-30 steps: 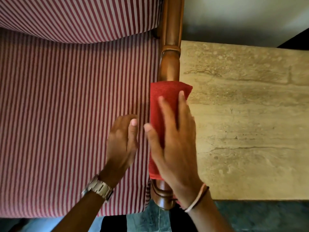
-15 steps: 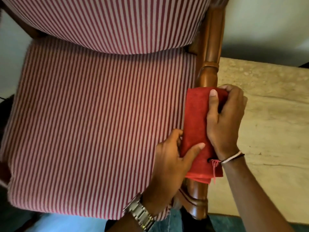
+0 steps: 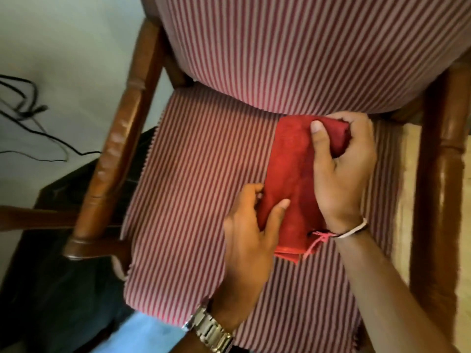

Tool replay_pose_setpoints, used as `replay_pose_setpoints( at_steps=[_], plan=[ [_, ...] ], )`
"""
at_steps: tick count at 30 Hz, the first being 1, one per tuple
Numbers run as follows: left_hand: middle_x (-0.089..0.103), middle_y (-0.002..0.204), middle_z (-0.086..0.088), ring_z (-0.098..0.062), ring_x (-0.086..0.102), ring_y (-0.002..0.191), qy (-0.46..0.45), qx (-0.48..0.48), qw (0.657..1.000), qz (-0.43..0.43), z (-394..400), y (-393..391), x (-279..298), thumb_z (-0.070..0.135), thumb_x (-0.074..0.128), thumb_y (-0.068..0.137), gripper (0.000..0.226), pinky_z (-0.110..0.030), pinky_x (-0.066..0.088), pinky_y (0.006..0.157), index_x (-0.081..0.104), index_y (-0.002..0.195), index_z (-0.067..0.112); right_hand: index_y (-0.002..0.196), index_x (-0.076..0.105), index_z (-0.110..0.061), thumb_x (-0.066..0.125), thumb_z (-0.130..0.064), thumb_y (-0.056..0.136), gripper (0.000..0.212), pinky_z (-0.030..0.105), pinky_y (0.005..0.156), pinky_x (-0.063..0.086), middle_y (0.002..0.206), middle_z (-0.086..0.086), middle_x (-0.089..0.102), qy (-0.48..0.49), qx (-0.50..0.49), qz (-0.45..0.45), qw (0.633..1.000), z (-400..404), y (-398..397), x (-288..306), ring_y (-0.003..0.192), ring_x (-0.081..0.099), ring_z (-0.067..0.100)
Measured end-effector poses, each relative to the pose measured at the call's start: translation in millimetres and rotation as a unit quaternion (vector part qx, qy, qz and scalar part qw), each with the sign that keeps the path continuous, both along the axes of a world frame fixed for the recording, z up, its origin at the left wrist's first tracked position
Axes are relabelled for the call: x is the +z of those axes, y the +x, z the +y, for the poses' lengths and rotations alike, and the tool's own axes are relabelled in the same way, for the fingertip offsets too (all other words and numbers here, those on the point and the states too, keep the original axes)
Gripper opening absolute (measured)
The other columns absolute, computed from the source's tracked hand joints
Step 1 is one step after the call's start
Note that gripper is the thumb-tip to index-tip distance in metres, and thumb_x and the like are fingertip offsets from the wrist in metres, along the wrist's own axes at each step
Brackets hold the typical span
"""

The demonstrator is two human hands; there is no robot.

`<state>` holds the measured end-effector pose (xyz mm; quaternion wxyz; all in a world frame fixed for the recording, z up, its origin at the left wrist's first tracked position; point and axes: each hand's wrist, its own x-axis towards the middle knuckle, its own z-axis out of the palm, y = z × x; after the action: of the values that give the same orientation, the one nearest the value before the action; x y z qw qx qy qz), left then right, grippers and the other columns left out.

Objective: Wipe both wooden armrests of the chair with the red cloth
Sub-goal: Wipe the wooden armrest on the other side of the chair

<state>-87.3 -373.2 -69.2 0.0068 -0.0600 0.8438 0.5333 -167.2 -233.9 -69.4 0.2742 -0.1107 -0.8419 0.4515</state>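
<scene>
Over the middle of the striped seat cushion, two bare hands hold a folded red cloth between the chair's two wooden armrests. The right hand grips the cloth's far end, fingers curled tight around a bunched corner and thumb pressed flat on top. The left hand, with a metal watch on its wrist, pinches the near end, thumb on top and fingers tucked beneath. The cloth touches neither armrest; whether it rests on the cushion or hangs just above it is unclear.

The left armrest runs diagonally at the left of the frame, its varnish glossy and rippled. The right armrest stands at the right edge, partly cut off.

Possible trouble: the cloth is a loose fold, so it may fall open or bunch when pressed on the rounded, turned wood, leaving grooves unwiped. A loose pink thread hanging at the cloth's near end could snag on a carved ring.

Behind the chair is a pale wall or floor with thin black cables trailing across it. A dark object sits below the left armrest, and a beige stone surface shows at the right.
</scene>
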Motion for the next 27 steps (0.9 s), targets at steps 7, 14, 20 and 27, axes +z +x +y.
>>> replay_pose_setpoints(
  at_steps=[7,14,20,27],
  plan=[
    [0.062,0.096,0.015,0.005,0.063,0.092,-0.089,0.111,0.989,0.042,-146.8,-18.7,22.7,0.035,0.067,0.094,0.027,0.000,0.045,0.076,0.056,0.117,0.028,0.107,0.071,0.001,0.071,0.008,0.087,0.022,0.032,0.099,0.055,0.103,0.007,0.071,-0.310,0.191,-0.085,0.928,-128.1,-46.0,26.5,0.102,0.068,0.013],
    [0.055,0.084,0.016,0.000,0.060,0.076,-0.168,0.181,0.966,0.072,-249.5,-47.7,30.6,0.035,0.062,0.099,0.028,-0.016,0.051,0.068,0.053,0.121,0.021,0.105,0.074,-0.002,0.079,0.004,0.083,0.023,0.041,0.098,0.061,0.107,0.018,0.075,-0.330,0.267,-0.108,0.899,-222.6,-93.2,38.5,0.105,0.074,0.027],
    [0.063,0.115,-0.004,-0.028,0.066,0.102,-0.300,0.104,0.941,-0.121,-272.9,-61.4,12.2,0.045,0.047,0.102,0.033,-0.054,0.058,0.084,0.040,0.129,0.027,0.098,0.073,0.003,0.090,-0.003,0.074,0.030,0.042,0.090,0.062,0.099,0.013,0.076,-0.178,0.180,-0.191,0.948,-269.8,-104.5,-0.4,0.094,0.075,0.025],
    [0.034,0.158,-0.022,-0.039,0.035,0.146,-0.380,0.004,0.925,-0.024,-274.8,-77.7,8.6,0.039,0.039,0.104,0.057,-0.059,0.037,0.116,0.031,0.154,0.014,0.140,0.054,-0.024,0.066,-0.055,0.092,0.058,0.024,0.104,0.055,0.143,-0.002,0.059,-0.151,0.152,-0.179,0.960,-245.4,-79.9,-52.1,0.131,0.059,0.007]
  ],
)
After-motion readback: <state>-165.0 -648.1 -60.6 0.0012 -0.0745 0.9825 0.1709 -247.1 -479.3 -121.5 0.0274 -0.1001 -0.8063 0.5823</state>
